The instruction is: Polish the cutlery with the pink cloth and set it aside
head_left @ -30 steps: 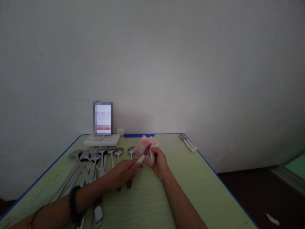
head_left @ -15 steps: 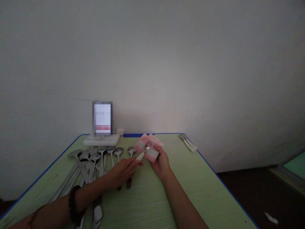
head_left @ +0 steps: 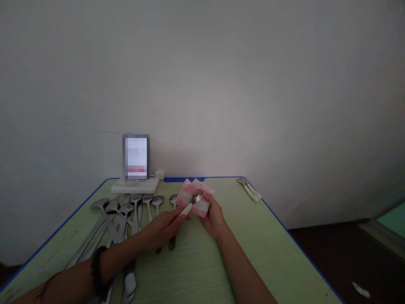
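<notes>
My left hand (head_left: 166, 226) grips the white handle of a fork (head_left: 187, 210), its metal head pointing away to the upper right. Folded pink and white cloth (head_left: 202, 205) lies in my right hand (head_left: 213, 217), whose fingers are wrapped round it from the right. The fork's tines rest over the cloth, close by the right thumb. Just left of the cloth, a spoon (head_left: 172, 200) lies on the table, partly covered by my left hand. More spoons (head_left: 157, 202) are spread beyond my left forearm, which hides part of their handles.
On the green table (head_left: 196, 270) with a blue edge, several long metal utensils (head_left: 103, 211) are heaped at the left. A phone (head_left: 136, 157) stands on a white base (head_left: 135, 185) at the back. White-handled forks (head_left: 249, 190) lie by the right edge. A white scrap (head_left: 360, 289) is on the floor.
The fork's head has turned, so its tines now show more clearly against the cloth. The cloth has shifted slightly left in my right hand. The utensils on the table have stayed put.
</notes>
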`<move>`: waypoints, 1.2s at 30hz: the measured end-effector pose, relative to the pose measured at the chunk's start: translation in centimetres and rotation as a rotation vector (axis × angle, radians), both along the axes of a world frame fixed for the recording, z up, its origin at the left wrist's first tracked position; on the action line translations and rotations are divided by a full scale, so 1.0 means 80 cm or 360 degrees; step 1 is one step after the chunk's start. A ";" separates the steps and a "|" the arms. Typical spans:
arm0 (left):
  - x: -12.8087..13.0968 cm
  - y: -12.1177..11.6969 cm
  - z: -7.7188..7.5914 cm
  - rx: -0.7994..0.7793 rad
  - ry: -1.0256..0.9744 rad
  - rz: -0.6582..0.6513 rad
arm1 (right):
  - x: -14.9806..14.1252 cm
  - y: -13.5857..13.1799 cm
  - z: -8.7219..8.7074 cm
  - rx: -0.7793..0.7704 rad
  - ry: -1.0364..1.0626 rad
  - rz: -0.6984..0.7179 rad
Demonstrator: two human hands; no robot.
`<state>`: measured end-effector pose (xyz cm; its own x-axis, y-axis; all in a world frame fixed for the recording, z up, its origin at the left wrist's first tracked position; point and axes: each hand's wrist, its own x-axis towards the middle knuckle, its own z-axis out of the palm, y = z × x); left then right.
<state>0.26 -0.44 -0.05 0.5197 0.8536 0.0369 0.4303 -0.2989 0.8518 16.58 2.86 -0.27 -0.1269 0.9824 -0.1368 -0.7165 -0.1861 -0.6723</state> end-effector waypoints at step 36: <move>-0.001 0.000 0.000 0.0035 0.0167 -0.0034 | 0.000 0.001 -0.009 0.0101 -0.0250 0.0017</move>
<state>0.20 -0.46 -0.08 0.5395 0.8420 0.0001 0.5100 -0.3269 0.7956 16.59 2.92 -0.96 -0.1193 0.9884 -0.0938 -0.5997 -0.1470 -0.7866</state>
